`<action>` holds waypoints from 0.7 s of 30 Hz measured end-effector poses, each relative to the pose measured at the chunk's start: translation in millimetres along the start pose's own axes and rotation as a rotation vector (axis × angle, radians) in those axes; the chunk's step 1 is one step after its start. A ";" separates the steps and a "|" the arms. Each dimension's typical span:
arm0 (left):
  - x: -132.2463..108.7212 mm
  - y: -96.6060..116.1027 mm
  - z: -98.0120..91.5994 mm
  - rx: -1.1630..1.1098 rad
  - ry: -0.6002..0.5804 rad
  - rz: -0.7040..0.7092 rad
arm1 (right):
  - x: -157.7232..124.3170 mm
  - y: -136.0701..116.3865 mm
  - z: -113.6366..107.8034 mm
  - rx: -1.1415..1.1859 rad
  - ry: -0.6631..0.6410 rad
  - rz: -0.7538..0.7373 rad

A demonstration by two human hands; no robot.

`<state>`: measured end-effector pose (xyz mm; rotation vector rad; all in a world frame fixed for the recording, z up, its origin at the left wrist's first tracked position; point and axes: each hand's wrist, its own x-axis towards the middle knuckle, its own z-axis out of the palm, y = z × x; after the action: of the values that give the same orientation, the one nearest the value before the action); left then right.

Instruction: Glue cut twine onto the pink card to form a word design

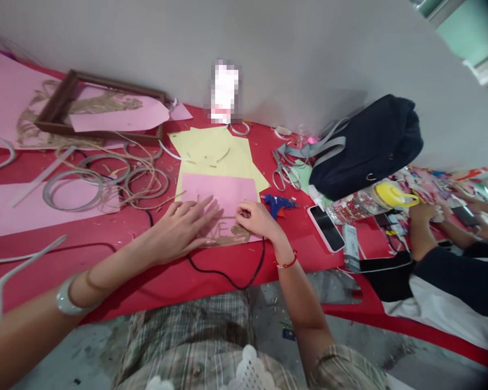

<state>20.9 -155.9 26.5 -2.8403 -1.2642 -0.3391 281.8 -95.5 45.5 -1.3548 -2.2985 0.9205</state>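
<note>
A pink sheet of paper lies before me on top of yellow sheets, with brown twine lettering along its near part. My left hand rests flat on the pink sheet, fingers spread. Over the lettering's right side, my right hand has thumb and forefinger pinched together; anything between them is too small to make out. Just right of that hand lies a blue glue gun. A black cord loops below the sheet.
Twine and tape rolls lie left, near a brown frame. Scissors, a phone, a bottle and a dark bag stand or lie right. Another person's arm is farther right. A lit screen stands behind.
</note>
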 end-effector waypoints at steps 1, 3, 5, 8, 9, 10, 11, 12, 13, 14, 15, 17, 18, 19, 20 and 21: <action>1.6 1.8 1.5 -0.006 -0.004 0.011 | 0.2 -0.1 -0.1 -0.002 -0.002 0.002; 3.9 4.6 3.6 -0.011 -0.021 0.042 | 0.5 -0.3 -0.2 -0.006 -0.002 0.006; 4.6 5.6 4.1 -0.003 -0.033 0.053 | 0.2 -0.9 -0.6 -0.007 -0.004 0.008; 3.4 4.5 3.4 0.002 -0.035 0.048 | -1.5 -2.4 -2.8 -0.003 -0.005 0.010; 2.9 3.9 3.1 -0.001 -0.032 0.046 | -2.4 -2.9 -3.9 0.000 -0.002 0.013; 2.6 3.3 2.9 -0.005 -0.030 0.045 | -3.3 -3.2 -5.2 0.003 -0.001 0.018; 2.6 2.8 2.7 -0.009 -0.029 0.047 | -4.2 -3.4 -6.5 0.007 0.002 0.024; 3.0 2.4 2.6 -0.010 -0.029 0.047 | -5.0 -3.4 -7.8 0.010 0.003 0.031; 3.8 2.1 2.4 -0.009 -0.028 0.044 | -5.6 -3.3 -9.0 0.012 0.007 0.037; 5.2 2.0 2.2 -0.005 -0.026 0.039 | -5.9 -3.1 -10.0 0.014 0.009 0.042; 7.0 1.9 1.9 -0.001 -0.023 0.033 | -6.0 -2.8 -10.7 0.015 0.010 0.045; 11.4 2.1 1.5 -0.002 -0.020 0.032 | -5.6 -2.6 -11.4 0.016 0.006 0.049; 13.7 2.3 1.4 -0.009 -0.024 0.037 | -5.3 -2.6 -11.3 0.014 0.001 0.048; 15.7 2.5 1.4 -0.019 -0.032 0.047 | -4.9 -2.6 -11.0 0.011 0.000 0.047; 17.3 2.6 1.7 -0.030 -0.040 0.057 | -4.7 -2.7 -10.5 0.008 0.002 0.043; 18.3 2.7 2.1 -0.040 -0.047 0.063 | -4.6 -2.7 -9.9 0.001 0.014 0.039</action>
<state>35.3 -144.1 28.3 -2.9310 -1.1856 -0.3007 287.8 -96.8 54.8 -1.4065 -2.2688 0.9207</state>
